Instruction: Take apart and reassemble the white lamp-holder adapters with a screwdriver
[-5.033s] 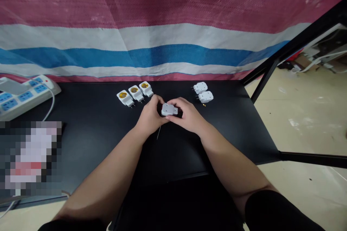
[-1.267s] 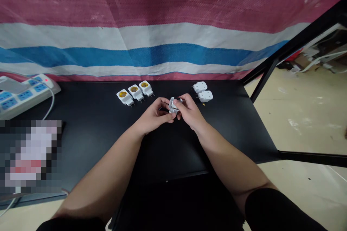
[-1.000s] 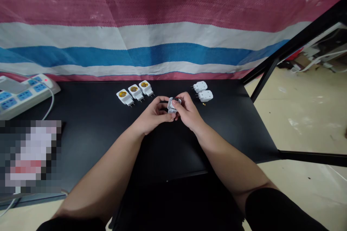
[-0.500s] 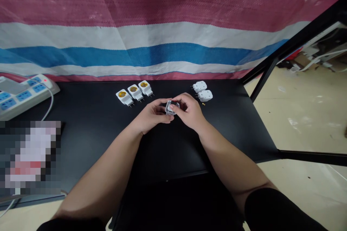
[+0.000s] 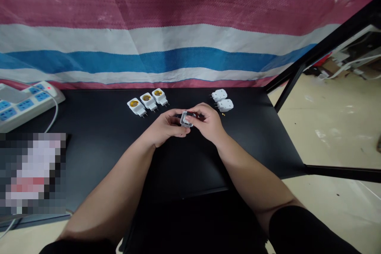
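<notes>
Both my hands meet over the middle of the black table (image 5: 98,143). My left hand (image 5: 166,127) and my right hand (image 5: 208,123) pinch a small white plug adapter (image 5: 186,119) between their fingertips, just above the tabletop. Fingers cover most of the adapter. Three white adapters with yellow centres (image 5: 147,101) lie in a row behind my left hand. Two plain white adapters (image 5: 222,100) lie behind my right hand, with a tiny brass piece (image 5: 224,114) beside them.
A white power strip with blue sockets (image 5: 25,105) and its cord sit at the table's far left. A striped red, white and blue tarp (image 5: 166,31) hangs behind the table. The table's right edge drops to a bare floor (image 5: 336,131) past a black frame bar (image 5: 342,172).
Five seconds ago the adapter lay flat under both hands with a thin pin on the table below; now it is tilted up between my fingertips, and the pin is out of sight.
</notes>
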Motion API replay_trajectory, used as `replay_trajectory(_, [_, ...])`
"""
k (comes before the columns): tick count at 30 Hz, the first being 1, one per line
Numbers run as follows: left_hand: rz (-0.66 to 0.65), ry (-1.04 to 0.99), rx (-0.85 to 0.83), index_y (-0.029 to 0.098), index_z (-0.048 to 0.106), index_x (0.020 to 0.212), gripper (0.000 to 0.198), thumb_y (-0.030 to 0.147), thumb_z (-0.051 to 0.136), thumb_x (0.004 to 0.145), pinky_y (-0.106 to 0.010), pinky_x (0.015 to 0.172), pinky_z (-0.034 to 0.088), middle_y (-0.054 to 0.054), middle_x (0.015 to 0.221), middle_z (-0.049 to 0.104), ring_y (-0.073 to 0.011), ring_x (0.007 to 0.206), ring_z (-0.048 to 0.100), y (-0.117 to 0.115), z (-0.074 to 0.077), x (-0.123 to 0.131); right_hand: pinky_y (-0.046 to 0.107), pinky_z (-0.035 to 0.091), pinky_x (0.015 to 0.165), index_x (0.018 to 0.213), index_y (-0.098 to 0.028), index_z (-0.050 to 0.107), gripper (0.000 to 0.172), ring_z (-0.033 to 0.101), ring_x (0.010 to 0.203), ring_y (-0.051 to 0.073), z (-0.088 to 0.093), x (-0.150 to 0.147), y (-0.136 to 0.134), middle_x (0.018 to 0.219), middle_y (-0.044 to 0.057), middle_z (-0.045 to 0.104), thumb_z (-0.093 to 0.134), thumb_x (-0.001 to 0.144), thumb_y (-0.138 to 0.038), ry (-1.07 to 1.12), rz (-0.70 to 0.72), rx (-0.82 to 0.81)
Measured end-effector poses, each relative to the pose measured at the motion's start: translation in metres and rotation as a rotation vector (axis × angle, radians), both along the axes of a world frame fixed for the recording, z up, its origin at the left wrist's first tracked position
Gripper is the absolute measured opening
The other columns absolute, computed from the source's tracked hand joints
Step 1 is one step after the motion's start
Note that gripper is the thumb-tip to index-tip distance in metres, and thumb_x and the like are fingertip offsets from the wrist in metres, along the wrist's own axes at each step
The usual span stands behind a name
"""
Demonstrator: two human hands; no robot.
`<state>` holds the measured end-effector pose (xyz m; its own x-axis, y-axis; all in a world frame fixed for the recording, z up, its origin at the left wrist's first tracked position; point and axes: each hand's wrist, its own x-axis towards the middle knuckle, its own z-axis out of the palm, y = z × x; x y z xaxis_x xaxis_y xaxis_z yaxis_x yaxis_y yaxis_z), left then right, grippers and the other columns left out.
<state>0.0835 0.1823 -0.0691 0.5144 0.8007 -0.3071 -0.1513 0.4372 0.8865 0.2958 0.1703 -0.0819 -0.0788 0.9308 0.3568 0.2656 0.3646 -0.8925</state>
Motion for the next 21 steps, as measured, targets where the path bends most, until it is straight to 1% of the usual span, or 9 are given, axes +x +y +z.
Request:
replay_trajectory(5, [-0.015,-0.029,-0.006,0.020,0.077,0.135,0.071,0.010,0.103,0.069,-0.027,0.073,0.069,-0.003,0.095,0.078,-0.0157,0.082,0.079,0.0000,0.0009,-0.0012,0.035,0.060,0.074,0.103,-0.028,0.081,0.013,0.070,0.084,0.018,0.0024,0.0004,-0.0011,0.101,0.002,0.074,0.089,0.094,-0.031,-0.022,-0.002,0.045])
replay_trajectory(11, [-0.012,-0.062,-0.023,0.021,0.077,0.133,0.069,0.010,0.104,0.070,-0.026,0.072,0.068,-0.004,0.096,0.080,-0.0159,0.083,0.079,-0.0001,-0.0002,-0.0023,0.035,0.059,0.073,0.105,-0.028,0.080,0.013,0.066,0.082,0.017,0.0024,-0.0001,-0.0007,0.101,0.003,0.072,0.087,0.094,-0.033,0.021,0.014,0.073])
replay_trajectory(13, [-0.004,-0.062,-0.035,0.021,0.077,0.131,0.068,0.009,0.104,0.070,-0.026,0.073,0.069,-0.004,0.096,0.079,-0.0154,0.083,0.079,0.0002,-0.0016,-0.0019,0.035,0.059,0.073,0.105,-0.028,0.079,0.016,0.066,0.083,0.017,0.0015,-0.0008,-0.0005,0.102,0.003,0.070,0.087,0.093,-0.035,0.054,0.016,0.046])
replay_trajectory(18, [0.046,-0.070,-0.009,0.022,0.074,0.129,0.068,0.007,0.103,0.070,-0.026,0.073,0.069,-0.002,0.099,0.078,-0.0144,0.082,0.079,0.0003,-0.0034,-0.0005,0.032,0.057,0.063,0.104,-0.027,0.070,0.024,0.066,0.087,0.019,0.0010,-0.0014,-0.0012,0.108,0.004,0.066,0.086,0.091,-0.039,0.194,0.024,-0.088])
replay_trajectory(21, [0.078,-0.081,0.016,0.022,0.072,0.127,0.065,0.007,0.102,0.071,-0.026,0.074,0.069,-0.002,0.100,0.078,-0.0153,0.084,0.080,0.0004,-0.0032,-0.0004,0.032,0.057,0.064,0.101,-0.028,0.065,0.024,0.064,0.084,0.018,0.0026,0.0003,-0.0009,0.097,0.001,0.062,0.084,0.089,-0.034,0.221,0.011,-0.159])
